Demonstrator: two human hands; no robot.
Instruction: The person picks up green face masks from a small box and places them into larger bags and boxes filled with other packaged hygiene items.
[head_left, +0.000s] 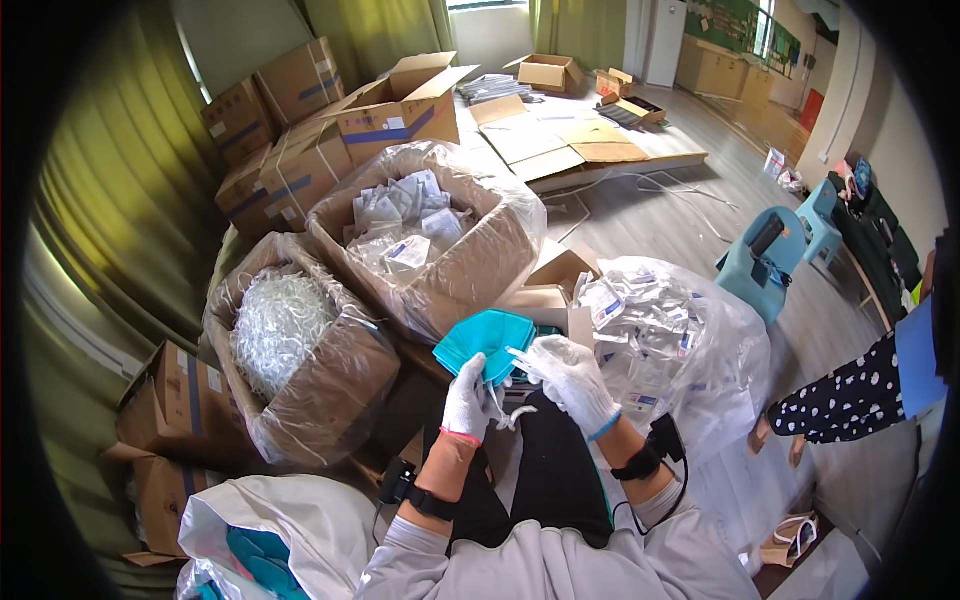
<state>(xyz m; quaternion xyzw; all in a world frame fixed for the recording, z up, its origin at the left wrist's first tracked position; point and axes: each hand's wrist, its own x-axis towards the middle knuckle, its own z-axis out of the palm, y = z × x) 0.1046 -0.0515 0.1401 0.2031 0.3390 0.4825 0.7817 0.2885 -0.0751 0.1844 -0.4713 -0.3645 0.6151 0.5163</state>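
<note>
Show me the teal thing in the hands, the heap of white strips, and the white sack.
Teal thing (483, 338): head view, middle of its broad face.
Heap of white strips (282, 332): head view, middle of the pile.
White sack (325, 520): head view, fabric right of its opening.

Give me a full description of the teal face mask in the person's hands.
The teal face mask looks like smooth fabric, with angular edges and creases across its broad face. It is held up at a slant above the lap. The white-gloved left hand grips its lower part; the white-gloved right hand is at its right side, whether pinching it is unclear. White cords dangle below. Whether it is one mask or several layered cannot be told.
</note>
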